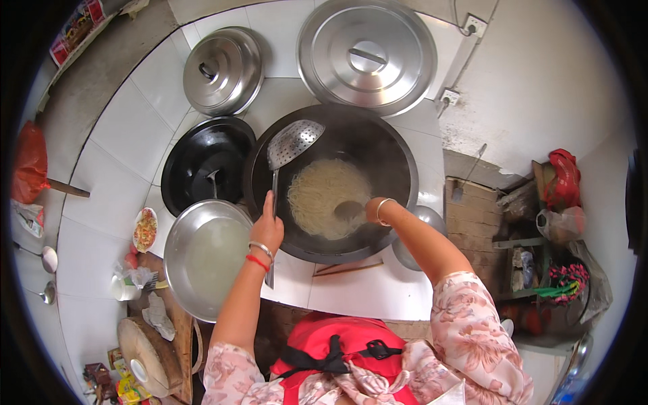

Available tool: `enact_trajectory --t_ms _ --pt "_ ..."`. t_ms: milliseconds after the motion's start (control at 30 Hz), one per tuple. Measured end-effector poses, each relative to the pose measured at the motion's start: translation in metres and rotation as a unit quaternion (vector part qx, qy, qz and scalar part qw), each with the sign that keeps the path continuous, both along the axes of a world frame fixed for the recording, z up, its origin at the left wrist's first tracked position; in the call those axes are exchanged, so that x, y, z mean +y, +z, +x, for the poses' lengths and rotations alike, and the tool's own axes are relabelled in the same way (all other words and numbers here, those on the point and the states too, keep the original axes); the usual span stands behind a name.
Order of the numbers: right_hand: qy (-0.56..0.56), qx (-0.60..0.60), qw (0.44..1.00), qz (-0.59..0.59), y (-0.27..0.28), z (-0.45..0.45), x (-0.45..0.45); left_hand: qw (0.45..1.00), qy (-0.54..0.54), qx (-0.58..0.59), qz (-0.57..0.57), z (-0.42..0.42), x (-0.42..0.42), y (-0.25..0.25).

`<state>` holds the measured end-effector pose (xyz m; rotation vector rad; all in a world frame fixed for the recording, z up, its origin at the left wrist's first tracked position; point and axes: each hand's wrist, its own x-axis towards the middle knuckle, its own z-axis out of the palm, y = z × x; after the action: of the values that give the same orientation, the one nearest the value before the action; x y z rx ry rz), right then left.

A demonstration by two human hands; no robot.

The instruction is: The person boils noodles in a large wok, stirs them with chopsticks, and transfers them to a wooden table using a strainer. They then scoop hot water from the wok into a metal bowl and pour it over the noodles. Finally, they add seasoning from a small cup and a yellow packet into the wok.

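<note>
A large black wok [395, 167] holds pale noodles [324, 187] in steaming water. Around the long metal handle of a perforated skimmer [296, 142] closes my left hand [267, 230], near the wok's left rim. The skimmer's bowl is raised over the back left of the wok. Over the right side, my right hand [375, 210] grips a ladle or turner [349, 210] whose head is down among the noodles; most of its handle is hidden by the hand. A metal basin [212, 268] of cloudy liquid stands left of my left forearm.
A smaller black wok [182, 172] with a utensil inside sits at the left. Two steel lids, one small [228, 76] and one large [329, 55], lean behind. Chopsticks [349, 268] lie on the front tiles, and a metal bowl [420, 248] is under my right forearm.
</note>
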<state>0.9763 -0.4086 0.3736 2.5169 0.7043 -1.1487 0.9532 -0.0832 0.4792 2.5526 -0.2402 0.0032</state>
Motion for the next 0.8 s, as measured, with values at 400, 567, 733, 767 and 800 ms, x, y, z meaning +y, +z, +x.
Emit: enact_trajectory --t_ms 400,567,733,767,800 --pt "-0.267 -0.116 0.912 0.29 -0.048 0.049 0.085 0.974 0.122 0.025 -0.19 -0.045 0.008 0.011" --pt "-0.23 -0.171 0.941 0.178 -0.026 0.059 -0.022 0.948 0.117 0.071 -0.289 -0.046 -0.002 0.031" --pt "-0.025 -0.1 0.994 0.028 -0.067 0.035 -0.031 0.931 0.088 0.077 -0.346 -0.053 0.0 0.043" --pt "-0.126 -0.09 0.983 0.096 -0.07 0.024 -0.007 0.927 0.096 0.079 -0.354 -0.058 0.007 0.041" --pt "-0.227 -0.077 0.957 0.162 -0.063 0.013 0.024 0.922 0.102 0.082 -0.364 -0.063 0.013 0.04"
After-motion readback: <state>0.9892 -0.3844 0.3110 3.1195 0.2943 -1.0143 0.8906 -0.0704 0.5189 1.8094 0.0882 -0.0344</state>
